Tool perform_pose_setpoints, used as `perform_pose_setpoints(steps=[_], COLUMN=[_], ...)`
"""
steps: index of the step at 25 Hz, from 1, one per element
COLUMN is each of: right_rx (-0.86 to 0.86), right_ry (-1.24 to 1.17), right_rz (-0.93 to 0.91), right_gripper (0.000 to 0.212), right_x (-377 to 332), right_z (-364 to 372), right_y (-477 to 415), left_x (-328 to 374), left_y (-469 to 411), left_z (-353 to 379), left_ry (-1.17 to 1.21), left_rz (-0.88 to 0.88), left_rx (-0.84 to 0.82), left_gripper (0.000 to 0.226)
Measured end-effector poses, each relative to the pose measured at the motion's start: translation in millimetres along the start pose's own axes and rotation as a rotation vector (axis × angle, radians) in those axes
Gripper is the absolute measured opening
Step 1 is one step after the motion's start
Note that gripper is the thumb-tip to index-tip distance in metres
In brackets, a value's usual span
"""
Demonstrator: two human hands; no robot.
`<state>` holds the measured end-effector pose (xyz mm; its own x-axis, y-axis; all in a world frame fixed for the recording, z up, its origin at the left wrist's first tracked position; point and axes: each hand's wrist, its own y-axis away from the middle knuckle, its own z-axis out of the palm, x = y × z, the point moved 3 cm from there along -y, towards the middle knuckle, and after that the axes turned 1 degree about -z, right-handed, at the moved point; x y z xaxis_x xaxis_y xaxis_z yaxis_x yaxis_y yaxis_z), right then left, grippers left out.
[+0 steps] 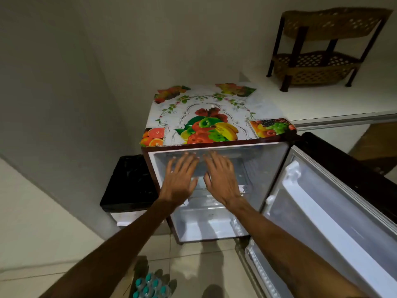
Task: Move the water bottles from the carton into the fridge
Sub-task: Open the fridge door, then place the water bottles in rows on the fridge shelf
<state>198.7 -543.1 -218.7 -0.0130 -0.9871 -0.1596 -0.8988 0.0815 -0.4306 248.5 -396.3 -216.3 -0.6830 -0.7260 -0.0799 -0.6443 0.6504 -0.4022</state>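
A small fridge [272, 168] stands in front of me with its door [335, 222] swung wide to the right, its white shelves bare. My left hand [179, 181] and my right hand [221, 179] reach side by side in front of the upper compartment, fingers spread and straight, holding nothing. Several water bottles with teal caps [150, 286] stand packed together on the floor at the bottom edge, below my left forearm. The carton around them is hard to make out.
A fruit-print cloth [206, 117] covers the fridge top. A black-topped bin [129, 183] stands just left of the fridge. On the white counter [322, 102] at the right sits a brown woven rack [318, 50]. Tiled floor [204, 265] lies before the fridge.
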Motion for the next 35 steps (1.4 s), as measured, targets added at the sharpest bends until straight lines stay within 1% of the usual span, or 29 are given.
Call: perform_pose_setpoints(steps=[3,5,8,12,16,19,21,24,27,29,31,35], right_rx=[-0.014,-0.035,-0.112,-0.205,-0.263,-0.314,-0.319,-0.352,-0.324,-0.280,-0.273,-0.337], right_ry=[-0.047,-0.033,-0.011,-0.026,-0.041,-0.041,-0.035,-0.013,0.041,0.096,0.108,0.076], right_rz=[0.051,0.071,0.116,0.188,0.217,0.233,0.251,0.253,0.234,0.213,0.185,0.154], right_gripper=[0.059,0.060,0.059,0.060,0.062,0.063,0.064,0.063,0.060,0.054,0.050,0.048], right_x=[16,35,60,85,105,120,129,141,143,142,141,143], right_z=[50,88,159,247,312,352,375,403,418,416,410,403], right_y=[10,12,19,32,39,40,40,42,46,42,37,31], left_x=[-1,-13,-31,-39,-44,-47,-49,-52,-56,-60,-66,-75], left_y=[9,10,14,26,36,40,44,51,55,52,48,41], left_z=[53,93,161,250,321,362,387,417,433,435,436,438], left_ry=[0.045,0.024,-0.033,0.034,0.101,0.134,0.162,0.199,0.125,0.058,0.025,0.090], left_rz=[-0.087,-0.134,-0.182,-0.240,-0.278,-0.293,-0.313,-0.321,-0.278,-0.230,-0.184,-0.175], left_rx=[-0.092,-0.140,-0.187,-0.242,-0.310,-0.337,-0.346,-0.357,-0.302,-0.278,-0.282,-0.309], left_gripper=[0.065,0.067,0.072,0.076,0.079,0.079,0.078,0.074,0.065,0.059,0.055,0.051])
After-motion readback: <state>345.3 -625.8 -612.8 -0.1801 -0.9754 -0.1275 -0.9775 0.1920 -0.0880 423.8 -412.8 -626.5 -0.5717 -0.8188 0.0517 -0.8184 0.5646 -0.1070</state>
